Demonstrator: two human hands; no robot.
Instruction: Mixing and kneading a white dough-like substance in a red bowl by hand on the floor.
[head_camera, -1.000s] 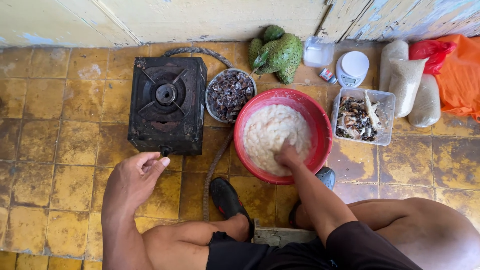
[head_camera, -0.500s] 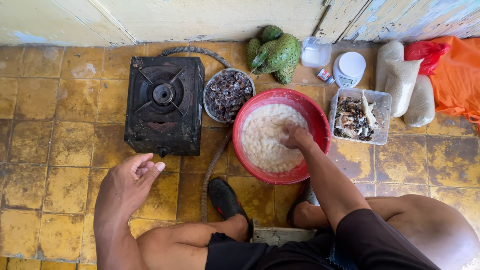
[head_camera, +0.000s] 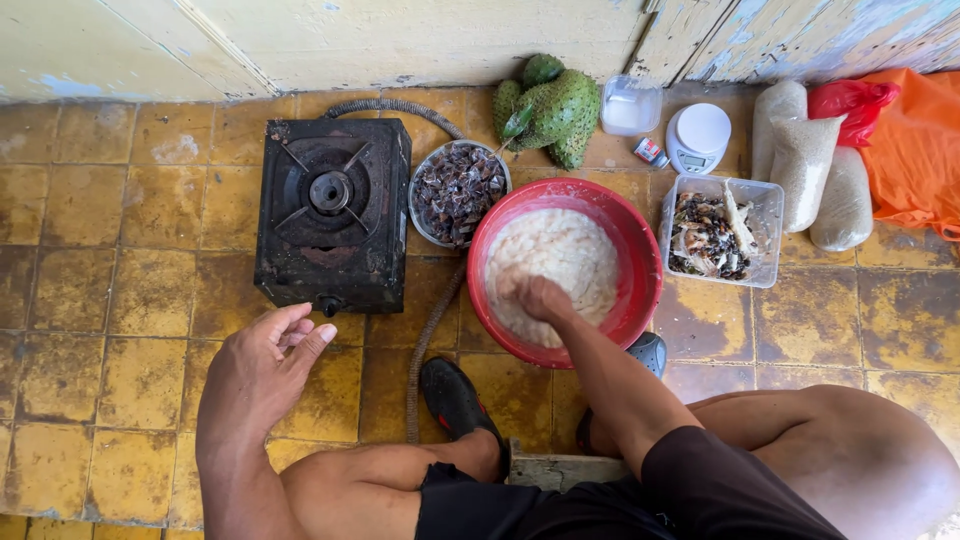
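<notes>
Seated low on the tiled floor (head_camera: 90, 300), knees apart, looking straight down.

Right hand (head_camera: 540, 297) was down inside the red basin (head_camera: 645, 270), at its near-left part, fingers buried or curled in the white pulp (head_camera: 560, 250); whether they pinched anything could not be told. The forearm ran from the near right up and left into the basin, so the basin lay directly ahead of that arm, between the feet and the far wall.

Left hand (head_camera: 265, 365) hung loose and open, fingers lightly spread, palm partly up, holding nothing. It sat just near of the black single-burner stove (head_camera: 330, 215), close to the front knob but apart from it. The basin was well to its right; the right hand was clearly the nearer one to the pulp.

Around the basin: a metal bowl of dark seeds (head_camera: 458, 192) touching or just beside its far-left rim; a clear tub of scraps (head_camera: 722, 230) just right of it. Farther off, green spiky fruits (head_camera: 550, 105), a small white scale (head_camera: 698, 135), filled bags (head_camera: 810, 170). A hose (head_camera: 425, 340) ran along the floor from stove toward the feet.
</notes>
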